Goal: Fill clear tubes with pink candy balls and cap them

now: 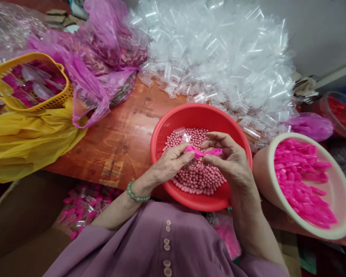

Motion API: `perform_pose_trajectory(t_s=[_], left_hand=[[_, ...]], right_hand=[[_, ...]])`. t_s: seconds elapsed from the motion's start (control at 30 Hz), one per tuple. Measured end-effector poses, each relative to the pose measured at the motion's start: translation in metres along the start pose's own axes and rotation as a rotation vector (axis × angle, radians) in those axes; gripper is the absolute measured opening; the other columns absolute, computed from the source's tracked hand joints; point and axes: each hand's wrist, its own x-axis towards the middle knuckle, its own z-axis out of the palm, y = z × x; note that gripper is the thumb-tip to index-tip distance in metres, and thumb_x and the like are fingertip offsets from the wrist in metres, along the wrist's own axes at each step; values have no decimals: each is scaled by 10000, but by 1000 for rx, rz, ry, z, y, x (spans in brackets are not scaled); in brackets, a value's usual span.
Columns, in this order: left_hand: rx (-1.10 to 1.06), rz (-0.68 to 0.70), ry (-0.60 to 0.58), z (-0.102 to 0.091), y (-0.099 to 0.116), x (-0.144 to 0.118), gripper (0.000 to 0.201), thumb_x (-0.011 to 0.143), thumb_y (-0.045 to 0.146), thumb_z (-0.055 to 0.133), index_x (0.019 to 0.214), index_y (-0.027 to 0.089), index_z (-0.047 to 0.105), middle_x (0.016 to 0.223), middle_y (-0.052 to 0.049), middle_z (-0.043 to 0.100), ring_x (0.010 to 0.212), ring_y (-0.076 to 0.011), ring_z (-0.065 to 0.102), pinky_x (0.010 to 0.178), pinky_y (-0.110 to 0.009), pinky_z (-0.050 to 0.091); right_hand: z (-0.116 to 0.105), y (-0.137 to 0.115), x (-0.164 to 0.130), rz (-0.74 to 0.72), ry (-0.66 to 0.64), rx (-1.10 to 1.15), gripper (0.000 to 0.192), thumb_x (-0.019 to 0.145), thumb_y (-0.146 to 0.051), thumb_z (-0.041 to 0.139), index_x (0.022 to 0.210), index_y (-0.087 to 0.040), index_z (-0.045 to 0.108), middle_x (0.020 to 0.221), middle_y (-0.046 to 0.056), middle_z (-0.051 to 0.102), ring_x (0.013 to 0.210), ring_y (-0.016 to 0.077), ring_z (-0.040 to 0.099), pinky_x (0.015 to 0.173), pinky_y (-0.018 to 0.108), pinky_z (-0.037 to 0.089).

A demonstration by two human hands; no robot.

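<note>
Pink piece (192, 151) is held level above the red basin (202, 109), which stands at the worktop's (123, 127) near edge. Left hand (173, 161): thumb and fingers pinched shut on one end. Right hand (235, 156): thumb and a fingertip on the other end, upper fingers arched and looser. Two-ended hold probably steadies it; being over the basin, anything dropped would likely land among the pink beads (197, 181). Basin close to the body, presumably for short reach; likewise the cream bucket (278, 144) of pink pieces at the near edge, right-hand side.

Clear plastic pieces (213, 50) heap along the far edge, spilling up to the basin; a few lie on the beads. They crowd the space behind it. Toward the left end: purple bag (100, 84), yellow basket (56, 102), yellow bag (25, 138) draping over the near edge. Below that edge, an open box (23, 231). Right forearm passes between basin and bucket, so that gap is tight.
</note>
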Motion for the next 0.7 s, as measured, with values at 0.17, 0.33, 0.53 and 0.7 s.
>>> perform_pose_trajectory(t_s=[0.17, 0.33, 0.53, 0.7], left_hand=[[102, 34, -9, -1, -3, -2, 315, 924, 478, 531, 925, 166, 576, 825, 2, 532, 727, -105, 473, 698, -239, 412], [163, 61, -8, -1, -4, -2, 310, 936, 457, 519, 984, 161, 599, 898, -18, 560, 821, -133, 498, 780, -265, 421], [-67, -47, -30, -2, -7, -5, 351, 880, 471, 609, 1020, 150, 587, 835, -10, 552, 746, -124, 529, 678, -249, 445], [-102, -51, -29, -1, -8, -3, 364, 865, 455, 630, 1042, 138, 603, 820, -16, 573, 752, -128, 543, 698, -255, 467]], right_hand=[[12, 10, -3, 29, 155, 62, 290, 766, -391, 777, 947, -210, 642, 771, 0, 710, 566, 126, 649, 545, 254, 568], [18, 2, -4, -320, 33, -539, 349, 868, -379, 675, 1173, -210, 660, 1022, 94, 735, 922, 227, 705, 830, 365, 582], [21, -2, -2, -421, -176, -855, 812, 802, -541, 691, 1424, -138, 357, 1310, 224, 574, 1211, 344, 573, 943, 500, 527], [29, -3, -2, -452, -126, -1139, 800, 819, -554, 626, 1392, -67, 354, 1257, 262, 579, 1134, 372, 574, 881, 495, 507]])
